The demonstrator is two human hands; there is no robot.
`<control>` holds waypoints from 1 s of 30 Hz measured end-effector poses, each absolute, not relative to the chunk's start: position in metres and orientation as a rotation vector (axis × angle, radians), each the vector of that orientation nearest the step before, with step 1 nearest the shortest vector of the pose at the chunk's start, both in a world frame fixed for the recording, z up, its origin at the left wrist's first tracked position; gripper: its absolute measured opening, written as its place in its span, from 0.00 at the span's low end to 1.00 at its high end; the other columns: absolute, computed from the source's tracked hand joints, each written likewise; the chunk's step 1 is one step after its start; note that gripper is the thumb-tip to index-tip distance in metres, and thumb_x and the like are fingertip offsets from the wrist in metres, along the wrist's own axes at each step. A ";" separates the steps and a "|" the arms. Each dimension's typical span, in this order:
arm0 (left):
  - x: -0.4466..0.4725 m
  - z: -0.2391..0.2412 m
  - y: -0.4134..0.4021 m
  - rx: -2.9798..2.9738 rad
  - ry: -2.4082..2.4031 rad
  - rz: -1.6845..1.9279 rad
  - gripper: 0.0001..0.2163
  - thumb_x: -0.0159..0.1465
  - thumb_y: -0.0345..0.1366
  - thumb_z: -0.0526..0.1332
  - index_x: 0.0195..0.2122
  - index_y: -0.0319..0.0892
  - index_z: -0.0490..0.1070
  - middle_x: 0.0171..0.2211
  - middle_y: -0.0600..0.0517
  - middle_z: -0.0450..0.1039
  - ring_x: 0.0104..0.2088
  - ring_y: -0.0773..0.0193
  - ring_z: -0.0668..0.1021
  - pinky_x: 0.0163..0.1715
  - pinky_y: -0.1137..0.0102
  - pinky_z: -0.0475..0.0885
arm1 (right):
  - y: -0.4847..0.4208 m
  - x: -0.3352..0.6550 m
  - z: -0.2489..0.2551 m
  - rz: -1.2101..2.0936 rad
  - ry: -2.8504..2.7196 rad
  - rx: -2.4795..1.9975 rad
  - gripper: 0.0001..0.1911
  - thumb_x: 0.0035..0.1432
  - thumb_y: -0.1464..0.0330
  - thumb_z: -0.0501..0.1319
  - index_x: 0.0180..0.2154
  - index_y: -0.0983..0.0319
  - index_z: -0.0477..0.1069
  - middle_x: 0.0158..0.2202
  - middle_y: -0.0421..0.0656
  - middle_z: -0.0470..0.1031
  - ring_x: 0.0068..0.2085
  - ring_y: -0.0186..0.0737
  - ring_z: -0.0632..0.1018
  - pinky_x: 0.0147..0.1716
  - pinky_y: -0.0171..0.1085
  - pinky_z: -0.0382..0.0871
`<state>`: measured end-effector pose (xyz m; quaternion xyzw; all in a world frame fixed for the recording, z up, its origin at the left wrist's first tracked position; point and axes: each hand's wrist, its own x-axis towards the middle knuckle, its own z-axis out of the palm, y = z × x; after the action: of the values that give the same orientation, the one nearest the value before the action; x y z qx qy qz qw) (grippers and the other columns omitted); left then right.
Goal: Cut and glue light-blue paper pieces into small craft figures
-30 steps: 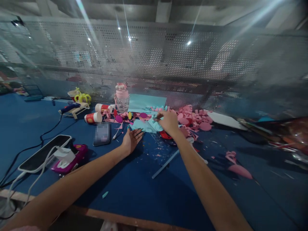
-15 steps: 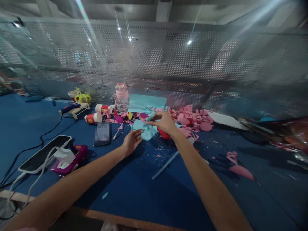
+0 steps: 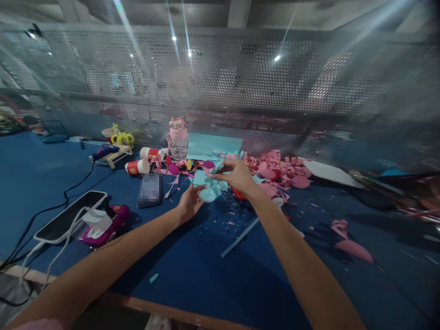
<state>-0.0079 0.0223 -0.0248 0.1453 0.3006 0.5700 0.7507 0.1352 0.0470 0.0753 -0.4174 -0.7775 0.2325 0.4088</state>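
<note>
A light-blue craft piece (image 3: 210, 193), looking like foam or paper with ruffled layers, is held up over the table between my hands. My left hand (image 3: 190, 202) grips its lower left edge, fingers partly hidden. From the upper right, my right hand (image 3: 238, 176) pinches the ruffled part between thumb and fingers. Behind it lie a flat light-blue sheet (image 3: 215, 145) and small pink and blue scraps. A pile of pink cut-outs (image 3: 275, 169) spreads to the right of my right hand.
Left of my hands are a phone (image 3: 150, 190), paper cups (image 3: 137, 167), a clear pink-topped bottle (image 3: 178, 140) and a glue gun (image 3: 105, 152) on a wooden stand. Nearer lie a white-edged power strip (image 3: 70, 217) and a purple case (image 3: 118, 219). A translucent stick (image 3: 239, 238) and a perforated metal screen (image 3: 220, 82) also show.
The camera view has shifted slightly, so everything sits a little further right. My left fingers have drawn in along the edge of the light-blue piece, which is turned a little.
</note>
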 end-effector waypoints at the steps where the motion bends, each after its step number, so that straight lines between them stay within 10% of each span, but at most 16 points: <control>1: -0.008 -0.024 0.022 0.324 0.643 1.232 0.19 0.63 0.44 0.45 0.43 0.34 0.65 0.40 0.40 0.72 0.41 0.58 0.76 0.45 0.65 0.67 | 0.048 0.135 0.075 0.568 -1.962 -1.052 0.11 0.41 0.61 0.65 0.22 0.63 0.70 0.23 0.43 0.75 0.28 0.40 0.75 0.31 0.39 0.67; 30: -0.012 -0.017 0.018 0.273 0.414 1.102 0.28 0.61 0.52 0.40 0.47 0.30 0.61 0.35 0.39 0.72 0.39 0.57 0.76 0.46 0.62 0.67 | 0.061 0.136 0.056 0.607 -1.911 -0.956 0.16 0.37 0.58 0.67 0.23 0.65 0.70 0.23 0.44 0.74 0.29 0.40 0.76 0.30 0.36 0.69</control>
<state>-0.0124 0.0183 -0.0168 0.1285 0.1949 0.5182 0.8228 0.1358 0.0612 0.0557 -0.3858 -0.7707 0.2449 0.4440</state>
